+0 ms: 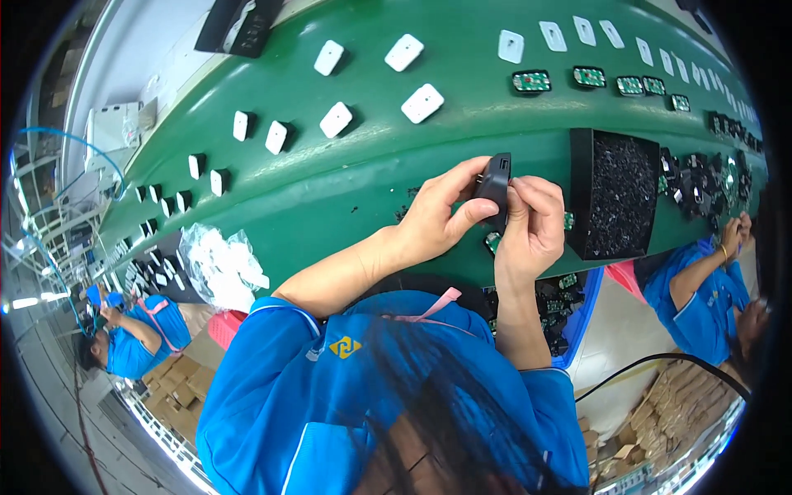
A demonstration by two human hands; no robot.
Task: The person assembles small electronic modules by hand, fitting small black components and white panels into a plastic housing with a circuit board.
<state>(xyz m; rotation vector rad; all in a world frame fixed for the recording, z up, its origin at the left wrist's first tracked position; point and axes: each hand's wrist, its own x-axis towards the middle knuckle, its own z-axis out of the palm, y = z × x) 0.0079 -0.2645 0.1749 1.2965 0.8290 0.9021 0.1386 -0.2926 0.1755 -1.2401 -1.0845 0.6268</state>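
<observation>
Nearest my body, a blue bin (pixel 586 313) sits below the edge of the green surface (pixel 346 169), probably for easy reach. Over the surface, my left hand (pixel 450 202) pinches a black casing (pixel 497 186) between thumb and fingers, while my right hand (pixel 532 223) pinches its other side, seemingly to steady it. Just beyond my right hand, a black box (pixel 582 206) keeps small dark pieces (pixel 623 190) together. Farther off, white-faced blocks (pixel 337 120) and circuit boards (pixel 530 81) stand spaced out, perhaps so each lifts singly.
</observation>
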